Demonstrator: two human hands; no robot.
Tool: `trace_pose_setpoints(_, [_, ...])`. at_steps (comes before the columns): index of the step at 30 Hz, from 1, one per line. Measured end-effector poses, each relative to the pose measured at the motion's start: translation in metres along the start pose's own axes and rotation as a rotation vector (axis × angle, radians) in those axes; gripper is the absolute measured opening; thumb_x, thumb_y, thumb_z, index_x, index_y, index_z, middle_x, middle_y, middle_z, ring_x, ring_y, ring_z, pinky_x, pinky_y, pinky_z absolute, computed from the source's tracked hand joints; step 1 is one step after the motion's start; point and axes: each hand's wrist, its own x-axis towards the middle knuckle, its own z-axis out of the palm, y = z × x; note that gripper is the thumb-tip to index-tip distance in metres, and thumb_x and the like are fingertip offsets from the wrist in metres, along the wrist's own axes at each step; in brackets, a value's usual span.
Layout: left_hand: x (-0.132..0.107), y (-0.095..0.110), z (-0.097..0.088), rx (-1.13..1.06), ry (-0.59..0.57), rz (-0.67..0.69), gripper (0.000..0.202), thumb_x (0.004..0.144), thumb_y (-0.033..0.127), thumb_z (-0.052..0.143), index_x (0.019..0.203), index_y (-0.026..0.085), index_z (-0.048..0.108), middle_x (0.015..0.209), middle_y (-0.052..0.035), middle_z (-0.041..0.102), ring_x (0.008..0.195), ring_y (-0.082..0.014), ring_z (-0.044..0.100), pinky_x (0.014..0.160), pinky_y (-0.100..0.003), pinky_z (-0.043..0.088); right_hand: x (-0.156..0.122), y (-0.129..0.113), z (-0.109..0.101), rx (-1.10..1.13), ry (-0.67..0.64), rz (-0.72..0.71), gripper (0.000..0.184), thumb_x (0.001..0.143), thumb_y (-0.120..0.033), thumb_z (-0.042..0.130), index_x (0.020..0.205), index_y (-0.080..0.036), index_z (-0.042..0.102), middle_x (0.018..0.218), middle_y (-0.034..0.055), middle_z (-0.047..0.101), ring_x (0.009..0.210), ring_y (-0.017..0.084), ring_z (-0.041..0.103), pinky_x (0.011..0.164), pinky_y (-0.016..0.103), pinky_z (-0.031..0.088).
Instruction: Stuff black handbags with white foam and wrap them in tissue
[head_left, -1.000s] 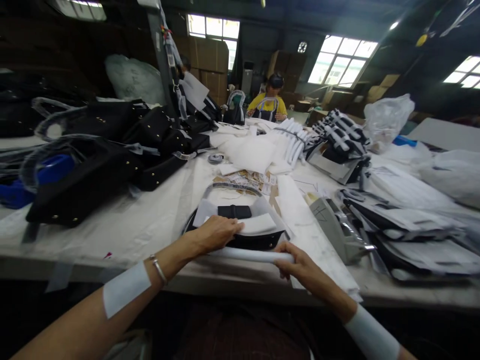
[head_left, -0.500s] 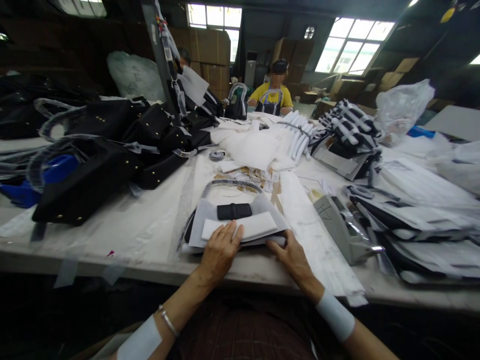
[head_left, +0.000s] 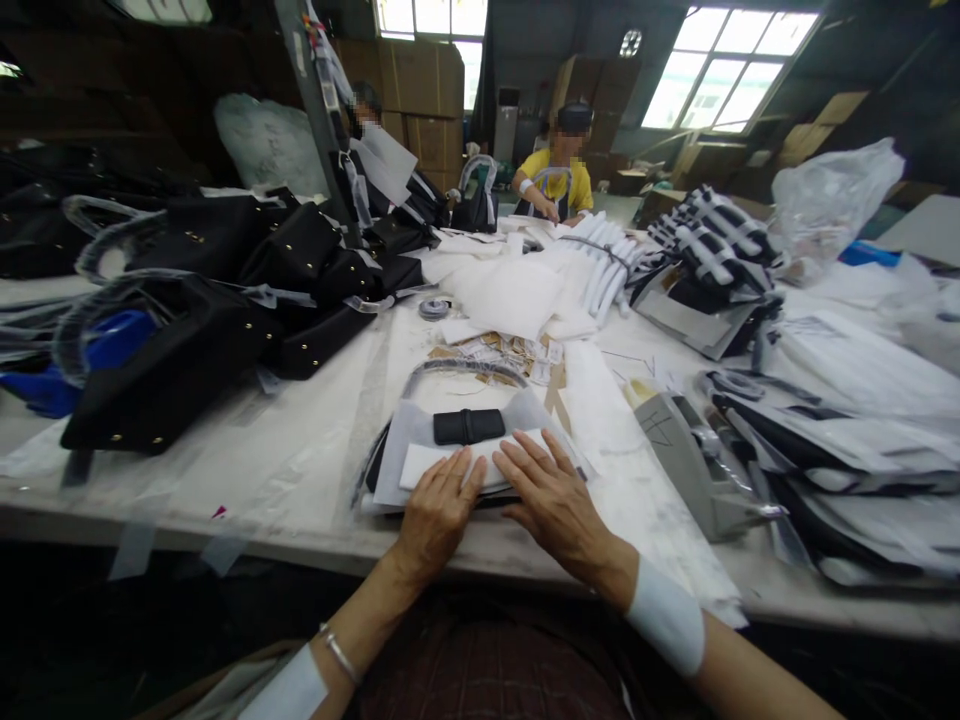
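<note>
A black handbag [head_left: 379, 455] lies flat on the table in front of me, mostly covered by a sheet of white paper [head_left: 401, 425]. Its wrapped handle [head_left: 465, 367] arches away from me. On the paper sits a small black strap piece [head_left: 469, 426] with a band across its middle. A folded white foam strip [head_left: 424, 461] lies just nearer to me. My left hand [head_left: 440, 505] rests on the strip's near side, fingers stretched out. My right hand [head_left: 551, 500] lies flat across the strip's right part, fingers spread, hiding that end.
Black handbags [head_left: 172, 350] are piled at the left. A grey tape dispenser [head_left: 694, 470] and stacked wrapped bags [head_left: 855, 430] stand right. Beyond my work lie paper tags [head_left: 502, 355], white sheets [head_left: 510, 290] and white rolls [head_left: 607, 265]. A person in yellow [head_left: 555, 180] works across the table.
My right hand has moved from the bag's right edge up and left onto the foam strip, its fingers opening flat. My left hand stays nearly in place.
</note>
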Motion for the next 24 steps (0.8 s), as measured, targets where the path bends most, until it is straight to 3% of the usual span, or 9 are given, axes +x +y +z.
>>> trace_pose_setpoints(3, [0.000, 0.001, 0.000, -0.013, 0.017, -0.010, 0.038, 0.096, 0.013, 0.047, 0.133, 0.012, 0.054, 0.130, -0.0165, 0.063, 0.119, -0.0262, 0.062, 0.098, -0.041, 0.052, 0.008, 0.007, 0.012, -0.043, -0.026, -0.028, 0.038, 0.091, -0.011, 0.056, 0.129, -0.017, 0.058, 0.131, 0.0115, 0.063, 0.128, 0.030, 0.053, 0.116, 0.056, 0.031])
trace_pose_setpoints(8, [0.000, 0.006, 0.000, -0.031, 0.046, -0.078, 0.038, 0.096, 0.012, 0.046, 0.132, 0.014, 0.056, 0.130, -0.0144, 0.064, 0.120, -0.0243, 0.061, 0.099, -0.040, 0.052, 0.008, 0.003, 0.018, -0.113, 0.019, -0.078, 0.035, 0.092, -0.006, 0.046, 0.123, -0.013, 0.060, 0.124, 0.0139, 0.067, 0.119, 0.028, 0.059, 0.116, 0.055, 0.032])
trace_pose_setpoints(13, [-0.001, 0.008, 0.007, -0.046, 0.072, -0.117, 0.036, 0.097, 0.014, 0.044, 0.130, 0.018, 0.059, 0.128, -0.0117, 0.065, 0.117, -0.0223, 0.062, 0.097, -0.038, 0.052, 0.012, -0.003, 0.031, -0.192, 0.074, -0.089, 0.031, 0.089, -0.004, 0.046, 0.113, -0.009, 0.064, 0.115, 0.0160, 0.070, 0.110, 0.028, 0.064, 0.108, 0.046, 0.044])
trace_pose_setpoints(18, [0.001, 0.008, 0.014, -0.034, 0.101, -0.153, 0.036, 0.097, 0.013, 0.043, 0.128, 0.018, 0.061, 0.127, -0.0112, 0.066, 0.115, -0.0220, 0.063, 0.098, -0.038, 0.050, 0.007, 0.007, 0.044, -0.109, 0.094, -0.101, 0.035, 0.090, -0.005, 0.042, 0.120, -0.007, 0.061, 0.119, 0.0155, 0.068, 0.110, 0.027, 0.064, 0.097, 0.041, 0.053])
trace_pose_setpoints(24, [-0.002, 0.007, 0.009, -0.050, 0.012, -0.072, 0.043, 0.098, 0.010, 0.034, 0.135, 0.016, 0.055, 0.140, -0.0092, 0.057, 0.129, -0.0232, 0.053, 0.107, -0.041, 0.044, 0.001, 0.017, 0.044, -0.059, 0.135, -0.151, 0.036, 0.097, -0.009, 0.036, 0.121, -0.010, 0.062, 0.119, 0.0142, 0.069, 0.109, 0.025, 0.063, 0.095, 0.039, 0.052])
